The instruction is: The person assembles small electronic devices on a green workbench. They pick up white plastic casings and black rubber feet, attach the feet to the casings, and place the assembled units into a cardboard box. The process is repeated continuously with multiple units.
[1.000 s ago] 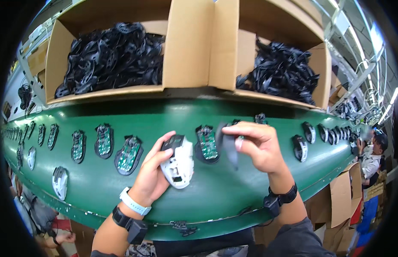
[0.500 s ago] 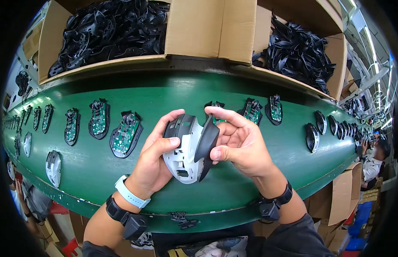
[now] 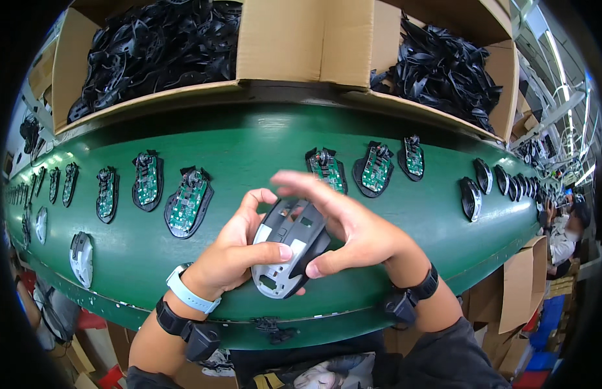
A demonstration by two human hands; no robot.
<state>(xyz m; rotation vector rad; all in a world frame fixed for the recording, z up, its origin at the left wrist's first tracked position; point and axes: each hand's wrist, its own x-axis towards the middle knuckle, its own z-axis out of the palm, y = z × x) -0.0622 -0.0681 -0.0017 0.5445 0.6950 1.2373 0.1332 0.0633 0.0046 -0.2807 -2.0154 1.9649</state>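
My left hand [image 3: 233, 253] grips a computer-mouse shell [image 3: 284, 253], grey and white with a black side piece, just above the near edge of the green conveyor belt [image 3: 249, 149]. My right hand [image 3: 353, 233] presses on the shell's right side, thumb under the black piece and fingers spread over the top. Both wrists carry black bands; the left also has a pale blue one.
Mouse bases with green circuit boards [image 3: 188, 201] lie in a row along the belt, black shells [image 3: 471, 198] further right, white shells [image 3: 81, 258] at the left. Two cardboard boxes of black plastic parts [image 3: 152, 45] [image 3: 443, 65] stand behind. Another person [image 3: 563, 227] works at far right.
My hands brought the white shell and the black piece together, then moved slightly right and nearer. The belt's parts have shifted to the right.
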